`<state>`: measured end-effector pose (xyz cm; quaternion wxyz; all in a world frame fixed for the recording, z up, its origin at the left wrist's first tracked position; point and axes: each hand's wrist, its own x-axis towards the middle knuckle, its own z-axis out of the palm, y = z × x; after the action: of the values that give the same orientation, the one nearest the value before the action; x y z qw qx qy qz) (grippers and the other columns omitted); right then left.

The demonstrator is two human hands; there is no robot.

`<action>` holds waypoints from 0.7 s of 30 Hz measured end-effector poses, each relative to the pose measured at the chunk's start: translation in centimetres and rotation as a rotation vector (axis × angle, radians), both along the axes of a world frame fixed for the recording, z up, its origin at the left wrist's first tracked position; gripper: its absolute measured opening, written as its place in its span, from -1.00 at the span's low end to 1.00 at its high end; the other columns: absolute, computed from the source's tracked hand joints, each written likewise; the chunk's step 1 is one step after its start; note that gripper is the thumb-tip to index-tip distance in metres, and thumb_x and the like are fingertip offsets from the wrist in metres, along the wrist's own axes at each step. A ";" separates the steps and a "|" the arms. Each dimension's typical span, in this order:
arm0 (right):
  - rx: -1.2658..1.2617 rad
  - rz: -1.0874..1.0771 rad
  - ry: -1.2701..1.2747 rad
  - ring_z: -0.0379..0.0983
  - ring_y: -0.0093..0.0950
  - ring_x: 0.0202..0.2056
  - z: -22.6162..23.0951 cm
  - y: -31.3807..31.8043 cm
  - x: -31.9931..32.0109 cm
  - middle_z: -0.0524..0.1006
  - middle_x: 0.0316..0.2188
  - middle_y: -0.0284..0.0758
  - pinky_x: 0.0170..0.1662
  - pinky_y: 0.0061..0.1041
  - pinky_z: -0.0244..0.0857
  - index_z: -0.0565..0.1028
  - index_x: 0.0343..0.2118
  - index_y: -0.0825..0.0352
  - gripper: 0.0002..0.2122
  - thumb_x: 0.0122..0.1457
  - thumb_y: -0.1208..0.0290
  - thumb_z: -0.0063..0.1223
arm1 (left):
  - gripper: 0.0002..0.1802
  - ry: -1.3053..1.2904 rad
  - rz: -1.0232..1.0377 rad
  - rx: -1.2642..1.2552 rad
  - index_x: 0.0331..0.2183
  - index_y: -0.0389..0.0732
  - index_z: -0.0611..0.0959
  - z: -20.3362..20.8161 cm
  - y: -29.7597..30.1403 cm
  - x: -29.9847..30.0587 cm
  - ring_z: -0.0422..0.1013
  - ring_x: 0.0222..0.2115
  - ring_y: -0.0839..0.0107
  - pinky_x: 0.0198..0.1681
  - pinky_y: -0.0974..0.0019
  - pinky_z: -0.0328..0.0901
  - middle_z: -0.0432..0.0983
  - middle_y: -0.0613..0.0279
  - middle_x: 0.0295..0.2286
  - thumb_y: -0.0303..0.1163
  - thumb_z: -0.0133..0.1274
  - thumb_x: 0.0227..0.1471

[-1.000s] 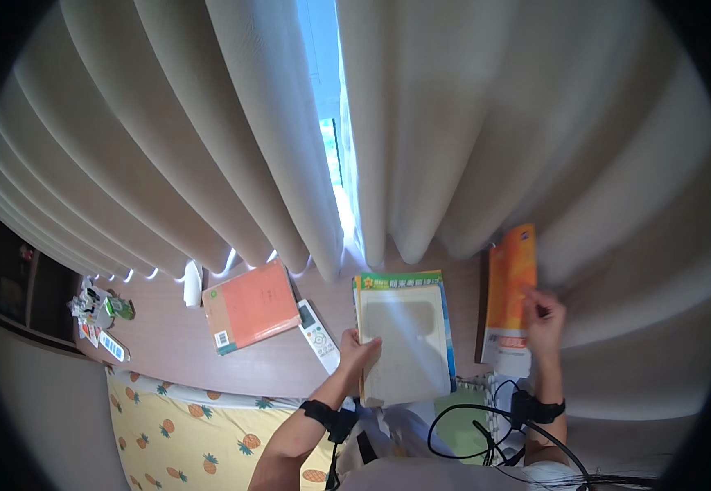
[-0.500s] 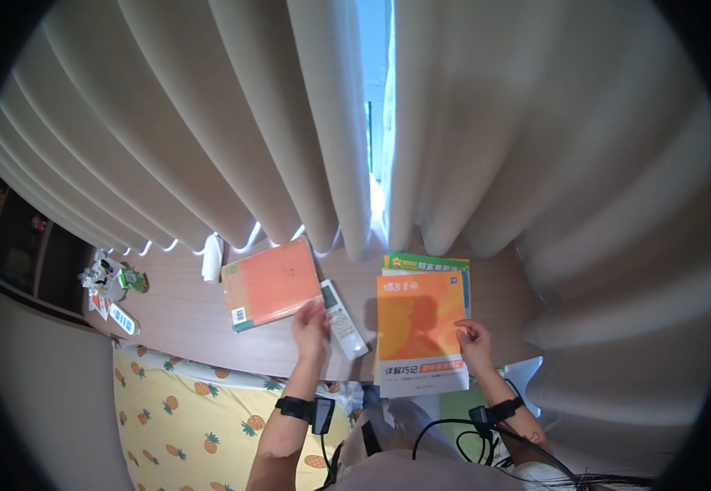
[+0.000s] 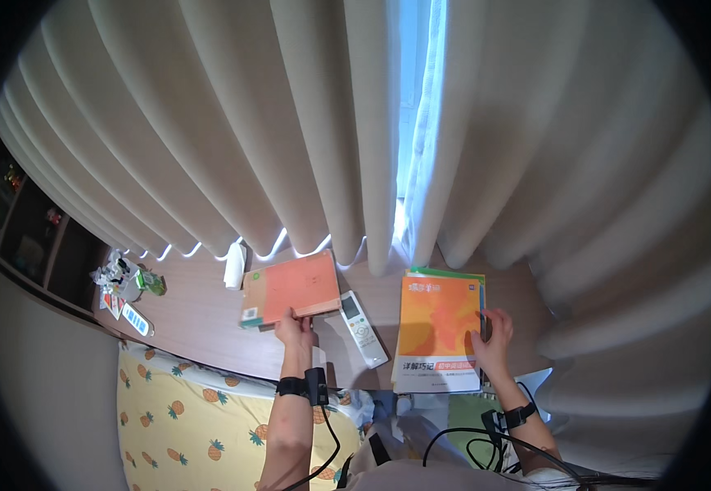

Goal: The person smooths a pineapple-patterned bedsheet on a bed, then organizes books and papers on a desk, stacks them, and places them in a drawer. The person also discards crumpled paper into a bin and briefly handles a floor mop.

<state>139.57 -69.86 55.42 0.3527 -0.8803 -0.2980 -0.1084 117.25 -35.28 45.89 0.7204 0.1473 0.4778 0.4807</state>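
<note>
My left hand (image 3: 294, 329) is at the near edge of a red-and-tan book (image 3: 300, 285), thumb on the cover and fingers tucked below, closed on that edge. On the right lies a stack topped by an orange-and-white book (image 3: 440, 315). A green-covered book (image 3: 447, 272) shows past its far edge. My right hand (image 3: 493, 335) rests against the stack's right side, its thumb by the orange cover and its fingers apart. Between the red book and the stack lies a white remote control (image 3: 362, 329).
A white rolled item (image 3: 235, 266) stands by the beige curtain (image 3: 322, 147). On the desk's left end are a small green-leaved pot (image 3: 151, 282) and a white-and-blue device (image 3: 137, 319). A pineapple-patterned cloth (image 3: 200, 417) lies below the desk's near edge.
My left hand has taken hold of the red book's near edge. The orange book now covers more of the green one. My right hand has spread its fingers along the stack's side.
</note>
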 end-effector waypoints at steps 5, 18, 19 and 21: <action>0.247 0.194 0.413 0.31 -0.29 -0.04 0.5 -1.3 1.5 0.33 -0.08 -0.19 0.04 -0.45 0.19 0.38 -0.09 0.33 -0.61 -0.05 0.54 0.11 | -0.84 -0.001 -0.143 0.371 -0.28 -0.23 0.47 10.9 -4.9 0.7 0.45 -0.44 0.48 -0.42 0.37 0.40 0.49 0.28 -0.45 -0.45 0.06 0.05; 0.842 0.571 1.584 0.37 -0.38 -0.02 6.2 -2.0 4.7 0.40 -0.03 -0.19 0.01 -0.34 0.30 0.20 0.11 0.39 -0.49 0.14 0.32 0.06 | -0.75 0.321 -1.080 1.887 -0.28 -0.24 0.59 16.3 -13.2 7.8 0.34 -0.06 0.11 0.11 0.16 0.16 0.43 0.07 -0.13 -0.55 0.07 -0.12; 0.828 0.580 1.584 0.37 -0.38 -0.02 3.5 -3.3 5.4 0.40 -0.03 -0.19 0.01 -0.34 0.30 0.20 0.11 0.39 -0.49 0.14 0.32 0.06 | -0.70 0.343 -1.106 1.991 -0.19 -0.22 0.56 14.3 -13.7 8.8 0.29 0.00 0.07 0.15 0.14 0.11 0.38 0.04 -0.06 -0.54 0.02 -0.06; 0.646 0.410 1.373 0.46 -0.42 -0.17 -2.2 -5.3 6.5 0.49 -0.16 -0.24 -0.08 -0.41 0.36 0.34 -0.01 0.42 -0.63 0.08 0.60 0.03 | -0.67 0.425 -1.010 1.952 -0.15 -0.23 0.53 10.9 -15.8 10.2 0.28 0.00 0.04 0.12 0.16 0.13 0.34 -0.02 -0.05 -0.49 0.03 -0.05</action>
<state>146.09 -75.20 53.26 0.7095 -0.5316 -0.1235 0.4459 127.47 -51.07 56.79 0.3123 0.9056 -0.1055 0.2670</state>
